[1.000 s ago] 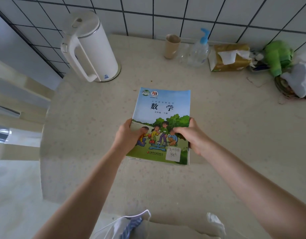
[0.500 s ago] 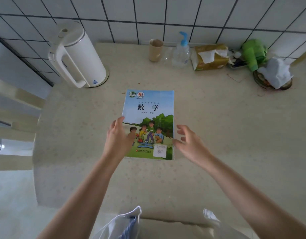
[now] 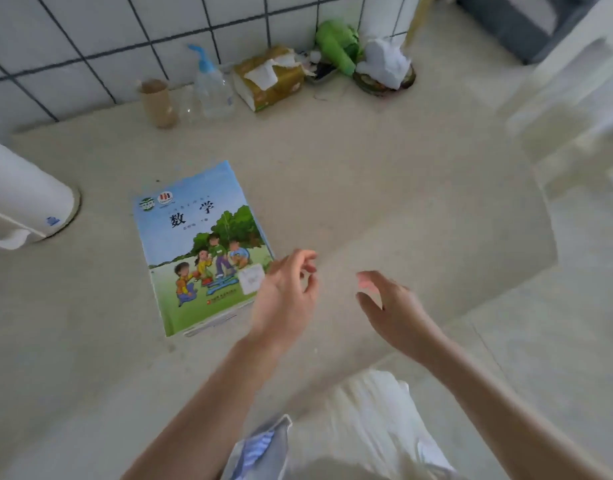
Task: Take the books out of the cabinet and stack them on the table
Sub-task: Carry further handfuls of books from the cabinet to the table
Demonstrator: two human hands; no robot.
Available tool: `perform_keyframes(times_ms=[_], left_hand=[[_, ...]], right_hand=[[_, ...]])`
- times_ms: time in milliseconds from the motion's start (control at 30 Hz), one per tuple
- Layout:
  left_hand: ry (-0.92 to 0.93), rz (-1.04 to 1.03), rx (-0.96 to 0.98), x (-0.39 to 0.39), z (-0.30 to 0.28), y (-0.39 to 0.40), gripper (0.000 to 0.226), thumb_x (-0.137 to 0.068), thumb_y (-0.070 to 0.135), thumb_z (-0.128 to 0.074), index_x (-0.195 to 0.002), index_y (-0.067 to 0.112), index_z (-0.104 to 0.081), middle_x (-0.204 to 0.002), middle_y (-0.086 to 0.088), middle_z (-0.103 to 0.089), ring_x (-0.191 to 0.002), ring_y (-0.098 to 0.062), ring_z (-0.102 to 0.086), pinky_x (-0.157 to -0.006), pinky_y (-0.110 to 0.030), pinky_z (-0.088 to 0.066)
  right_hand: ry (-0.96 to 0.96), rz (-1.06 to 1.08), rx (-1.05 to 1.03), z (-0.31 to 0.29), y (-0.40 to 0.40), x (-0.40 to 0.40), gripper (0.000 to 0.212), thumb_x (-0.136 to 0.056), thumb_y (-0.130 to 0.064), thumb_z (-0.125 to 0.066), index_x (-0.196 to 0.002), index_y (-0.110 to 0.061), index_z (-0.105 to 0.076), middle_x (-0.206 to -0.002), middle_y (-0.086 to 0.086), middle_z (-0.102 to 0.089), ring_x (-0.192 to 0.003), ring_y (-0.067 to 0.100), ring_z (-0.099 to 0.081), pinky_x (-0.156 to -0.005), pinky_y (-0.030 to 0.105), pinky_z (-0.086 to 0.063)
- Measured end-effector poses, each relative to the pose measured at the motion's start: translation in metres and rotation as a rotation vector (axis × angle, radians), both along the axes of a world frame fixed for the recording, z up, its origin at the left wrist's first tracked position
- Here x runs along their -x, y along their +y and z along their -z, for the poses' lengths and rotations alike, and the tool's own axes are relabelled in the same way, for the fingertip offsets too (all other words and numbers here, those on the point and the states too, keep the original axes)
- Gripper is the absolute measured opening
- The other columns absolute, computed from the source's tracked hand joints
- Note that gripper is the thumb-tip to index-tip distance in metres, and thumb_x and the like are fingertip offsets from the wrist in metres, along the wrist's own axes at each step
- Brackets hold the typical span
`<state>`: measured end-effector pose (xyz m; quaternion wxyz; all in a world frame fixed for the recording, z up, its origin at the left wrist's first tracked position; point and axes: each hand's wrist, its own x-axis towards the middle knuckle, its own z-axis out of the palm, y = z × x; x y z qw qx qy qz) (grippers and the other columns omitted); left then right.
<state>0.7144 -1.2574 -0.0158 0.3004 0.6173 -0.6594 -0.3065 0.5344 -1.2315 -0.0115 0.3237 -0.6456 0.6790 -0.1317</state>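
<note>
A blue and green textbook [image 3: 201, 247] with cartoon children on its cover lies flat on the beige table [image 3: 384, 202], left of centre. My left hand [image 3: 284, 296] hovers at the book's near right corner, fingers apart, holding nothing. My right hand [image 3: 391, 306] floats further right over bare table, also empty with fingers spread. The cabinet is not in view.
A white kettle [image 3: 17, 206] stands at the left edge. Along the tiled wall sit a paper cup [image 3: 158, 103], a spray bottle [image 3: 211, 88], a tissue pack [image 3: 268, 79], a green toy [image 3: 336, 43] and a bowl with crumpled paper [image 3: 384, 67].
Both hands let go of the book and drew away to its right. The view swung right, so the book now sits left of centre.
</note>
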Motion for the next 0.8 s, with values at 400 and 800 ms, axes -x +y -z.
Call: perform_keyframes(times_ms=[400, 800], left_hand=[[-0.202, 0.684, -0.175, 0.109, 0.005, 0.081, 0.022, -0.088, 0.012, -0.06, -0.108, 0.021, -0.067, -0.088, 0.01, -0.071, -0.085, -0.011, -0.067, -0.079, -0.029, -0.051], [-0.192, 1.115, -0.216, 0.233, 0.02, 0.271, 0.023, -0.083, 0.008, -0.065, -0.102, 0.02, -0.069, -0.08, 0.007, -0.073, -0.074, -0.01, -0.067, -0.075, -0.03, -0.055]], right_hand=[[-0.024, 0.736, -0.027, 0.001, 0.194, 0.083, 0.034, -0.094, -0.015, -0.055, -0.126, -0.008, -0.054, -0.125, 0.006, -0.06, -0.116, 0.023, -0.056, -0.098, 0.028, -0.04], [0.017, 1.17, -0.031, 0.006, 0.469, 0.111, 0.04, -0.092, -0.016, -0.054, -0.131, -0.009, -0.05, -0.125, 0.006, -0.06, -0.116, 0.017, -0.055, -0.097, 0.02, -0.036]])
